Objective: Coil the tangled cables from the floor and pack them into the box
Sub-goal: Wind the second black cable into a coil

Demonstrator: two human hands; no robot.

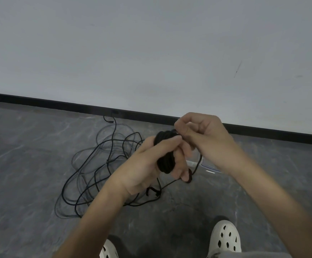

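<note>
Currently the left hand [147, 164] grips the black coil [165, 161]; the right hand [205, 133] pinches it at 12 o'clock. At 9 o'clock, tangled cable [107, 161] on the floor [21, 164] may snag if pulled.

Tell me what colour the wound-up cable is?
The wound-up cable is black, clearest in the head view.

I observe left hand [151, 164] and right hand [201, 133] ungloved, forearms [263, 183] bare; white perforated clogs [226, 237]; grey garment [244, 255] at lower edge.

Pale wall [151, 43], black baseboard [58, 104], grey marbled floor [21, 164]
</note>
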